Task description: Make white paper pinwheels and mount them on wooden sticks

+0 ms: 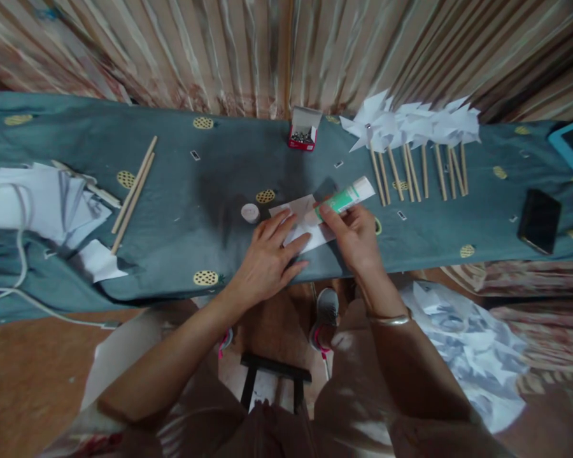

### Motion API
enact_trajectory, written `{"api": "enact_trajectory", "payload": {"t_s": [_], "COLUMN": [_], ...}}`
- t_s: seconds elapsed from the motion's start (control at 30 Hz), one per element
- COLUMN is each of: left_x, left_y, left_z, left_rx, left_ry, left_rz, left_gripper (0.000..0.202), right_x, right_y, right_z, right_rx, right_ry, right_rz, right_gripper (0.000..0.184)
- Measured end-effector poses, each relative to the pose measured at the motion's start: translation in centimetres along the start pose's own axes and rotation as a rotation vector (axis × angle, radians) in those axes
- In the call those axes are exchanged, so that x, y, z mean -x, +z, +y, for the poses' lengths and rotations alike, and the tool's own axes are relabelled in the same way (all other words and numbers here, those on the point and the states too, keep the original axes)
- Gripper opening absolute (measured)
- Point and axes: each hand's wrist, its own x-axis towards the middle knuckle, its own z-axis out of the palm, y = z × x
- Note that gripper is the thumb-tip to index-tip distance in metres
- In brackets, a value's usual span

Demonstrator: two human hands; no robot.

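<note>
My left hand (267, 257) lies flat, fingers spread, pressing a white paper square (300, 219) onto the teal cloth (181, 210). My right hand (353, 236) grips a green and white glue tube (347, 197), tilted with its tip on the paper. A small round white cap (251, 212) sits just left of the paper.
A row of finished white paper pinwheels on wooden sticks (413, 146) lies at the back right. A red box of pins (303, 130) stands behind the paper. Loose sticks (134, 189) and a paper stack (38, 203) lie left. A dark phone (538, 220) rests right. Paper scraps (463, 346) cover the floor.
</note>
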Motion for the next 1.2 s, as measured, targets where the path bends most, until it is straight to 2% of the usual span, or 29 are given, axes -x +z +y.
{"api": "enact_trajectory", "payload": {"t_s": [0.17, 0.73, 1.2], "left_x": [0.1, 0.1, 0.2], "left_y": [0.9, 1.2, 1.3], "left_z": [-0.3, -0.4, -0.5], "left_rx": [-0.064, -0.043, -0.029], "left_ry": [-0.04, -0.065, -0.064], "left_rz": [-0.061, -0.082, -0.087], "left_gripper": [0.051, 0.051, 0.051], "right_x": [0.1, 0.8, 0.5], "right_y": [0.0, 0.5, 0.5], "right_z": [0.2, 0.0, 0.1], "right_rx": [0.186, 0.607, 0.666], "right_ry": [-0.095, -0.254, -0.272], "right_rz": [-0.059, -0.098, -0.128], "right_gripper": [0.032, 0.029, 0.032]}}
